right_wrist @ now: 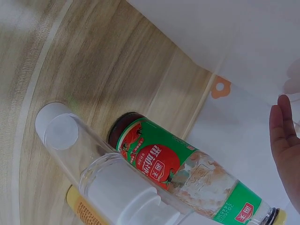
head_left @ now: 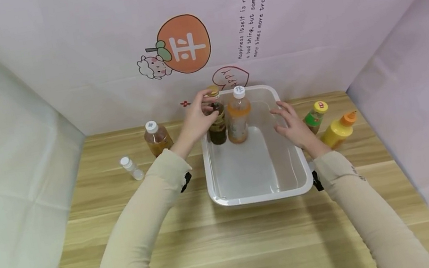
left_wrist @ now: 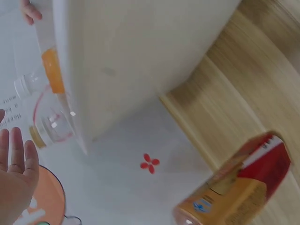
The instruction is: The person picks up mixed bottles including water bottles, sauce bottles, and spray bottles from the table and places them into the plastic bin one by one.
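Observation:
A white plastic bin (head_left: 262,197) holds two bottles upright at its back left. One is a dark glass bottle (head_left: 219,134) with a gold cap; the other, a clear bottle with an orange band (head_left: 238,122), has a white cap. My left hand (head_left: 196,120) is beside the dark bottle's neck, its fingers loosely spread. In the left wrist view, the left hand (left_wrist: 18,176) appears apart from the gold cap (left_wrist: 36,137). Over the bin's right wall, my right hand (head_left: 294,128) hovers with relaxed fingers and holds nothing.
Left of the bin stand an amber bottle (head_left: 158,139) and a small clear bottle (head_left: 132,169). On the right are a green-labelled ketchup bottle (right_wrist: 159,157) and a yellow squeeze bottle (head_left: 337,132). A clear container (right_wrist: 117,178) lies nearest the right wrist camera. Printed cloth walls (head_left: 301,37) enclose the wooden table (head_left: 236,255).

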